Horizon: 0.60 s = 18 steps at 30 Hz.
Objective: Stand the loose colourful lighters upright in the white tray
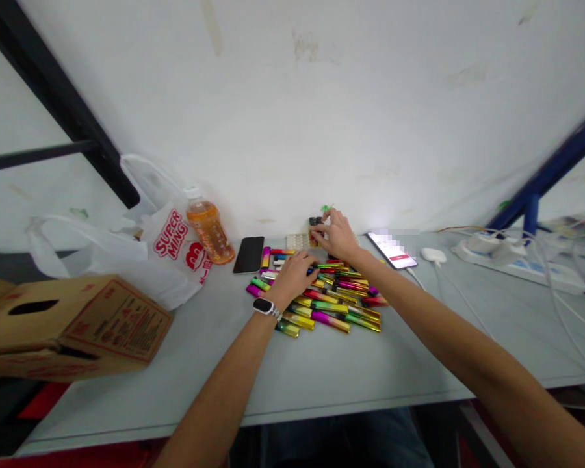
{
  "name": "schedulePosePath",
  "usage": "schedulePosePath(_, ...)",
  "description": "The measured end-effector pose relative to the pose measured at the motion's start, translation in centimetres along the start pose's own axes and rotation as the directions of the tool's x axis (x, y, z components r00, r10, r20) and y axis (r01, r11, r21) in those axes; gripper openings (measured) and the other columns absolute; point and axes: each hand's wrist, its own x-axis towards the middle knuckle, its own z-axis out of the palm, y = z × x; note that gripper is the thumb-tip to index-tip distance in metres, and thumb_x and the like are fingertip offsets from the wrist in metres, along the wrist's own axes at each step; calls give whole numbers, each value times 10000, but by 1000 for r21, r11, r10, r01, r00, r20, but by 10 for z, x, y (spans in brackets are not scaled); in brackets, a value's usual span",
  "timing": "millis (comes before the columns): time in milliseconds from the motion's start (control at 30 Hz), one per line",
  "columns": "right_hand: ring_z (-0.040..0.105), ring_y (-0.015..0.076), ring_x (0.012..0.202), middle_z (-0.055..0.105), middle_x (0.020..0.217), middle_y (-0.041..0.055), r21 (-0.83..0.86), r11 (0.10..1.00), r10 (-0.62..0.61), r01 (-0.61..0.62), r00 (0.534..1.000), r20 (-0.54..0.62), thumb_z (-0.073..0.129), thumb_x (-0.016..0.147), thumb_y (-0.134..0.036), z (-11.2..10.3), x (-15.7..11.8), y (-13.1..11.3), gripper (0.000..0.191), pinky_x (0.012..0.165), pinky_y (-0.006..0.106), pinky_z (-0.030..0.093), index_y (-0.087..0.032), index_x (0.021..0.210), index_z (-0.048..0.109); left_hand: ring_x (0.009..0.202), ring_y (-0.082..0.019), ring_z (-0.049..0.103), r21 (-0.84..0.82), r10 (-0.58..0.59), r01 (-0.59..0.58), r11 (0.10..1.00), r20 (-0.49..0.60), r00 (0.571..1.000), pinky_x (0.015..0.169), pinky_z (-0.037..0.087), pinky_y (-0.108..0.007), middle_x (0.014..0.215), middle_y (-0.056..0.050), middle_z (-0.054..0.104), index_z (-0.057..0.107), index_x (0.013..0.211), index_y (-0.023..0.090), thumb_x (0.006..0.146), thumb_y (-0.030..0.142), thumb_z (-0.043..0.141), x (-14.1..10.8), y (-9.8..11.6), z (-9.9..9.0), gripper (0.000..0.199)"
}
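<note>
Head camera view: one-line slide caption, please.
Left hand on a pile of shiny multicoloured tubes, right hand at a pale tray near the wall, orange bottle further left.

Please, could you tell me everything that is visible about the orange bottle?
The orange bottle looks like clear plastic, with orange contents, a white cap and pale printing too small to read. It stands capped on the grey table, leaning in the view, beside the white bag; whether they touch is unclear. Nobody is holding it.
</note>
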Motion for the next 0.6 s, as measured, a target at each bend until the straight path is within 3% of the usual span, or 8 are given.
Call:
schedulePosePath(133, 448, 329, 1120, 508, 1186, 169, -23, 1000, -15, 15, 1000, 28, 503, 978, -366, -2, -4, 3, 349, 934, 488, 388, -241, 1198, 743, 1029, -259, 627, -68, 25, -26, 997, -11, 1000, 959, 501, -425, 999, -83, 682, 705, 980, 198, 886, 188, 639, 2, -3, -1, 116)
schedulePosePath(267, 478, 325, 1112, 529, 1196, 179, 59, 997, 42, -39, 998, -43, 495, 981, -409, -11, -15, -5, 447, 944, 485, 401, -208, 1357, 627, 947, -227, 635, -216, 25, -45, 975, -96, 995, 913, 514, -390, 948, -65, 683, 699, 927, 193, 899, 239, 659, 5, -3, -6, 67)
schedulePosePath(400, 530, 285, 1093, 586, 1110, 137, 307, 942, 175, -135, 979, -104, 435, 1005, -463, -21, -35, -21, 414, 995, 452, 387, -202, 1197, 692, 872, -187, 636, -381, -72, -33, 924, -257, 964, 839, 523, -329, 909, -43, 671, 690, 944, 179, 889, 283, 688, 6, 2, -10, 117)
schedulePosePath(500, 565, 245, 1027, 640, 998, 82, 593, 773, 296, -224, 955, -24, 383, 1003, -563, -26, -48, -33, 471, 995, 403, 391, -223, 1000, 709, 818, -165, 625, -445, -127, -40, 894, -339, 932, 781, 522, -300, 867, -27, 649, 689, 955, 177, 892, 324, 689, 6, 8, -12, 160)
schedulePosePath(600, 578, 220, 930, 671, 903, 44, 833, 403, 408, -378, 890, 206, 427, 925, -699, -24, -55, -46, 546, 882, 343, 444, -222, 874, 687, 832, -163, 615, -487, -147, -60, 871, -376, 915, 765, 517, -294, 867, -27, 639, 699, 960, 184, 899, 363, 681, 6, 15, -14, 190)
